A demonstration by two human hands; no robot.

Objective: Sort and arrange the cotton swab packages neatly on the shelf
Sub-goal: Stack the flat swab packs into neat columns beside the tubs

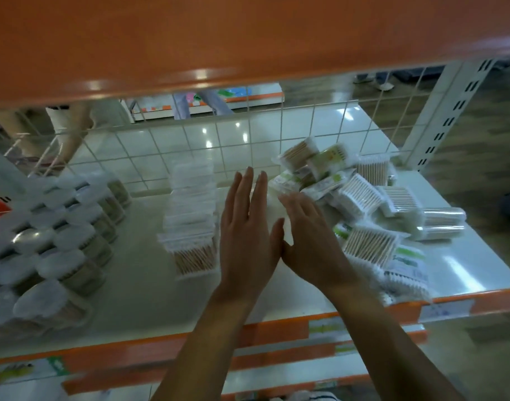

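On the white shelf (138,273) a neat row of flat clear swab packages (191,215) stands on edge at the middle. A loose heap of swab packages (361,204) lies at the right, some with green labels. My left hand (246,227) is held flat, fingers straight, just right of the row. My right hand (309,238) is beside it, fingers straight and reaching toward the heap, its thumb touching the left hand. Neither hand holds anything. The picture is blurred by motion.
Round lidded swab tubs (54,235) stand in rows at the left. A white wire grid (248,134) closes the shelf's back, with people's legs visible beyond it. An orange shelf (219,39) hangs overhead. The orange front edge (277,331) carries price tags. A slotted upright post (447,117) stands at the right.
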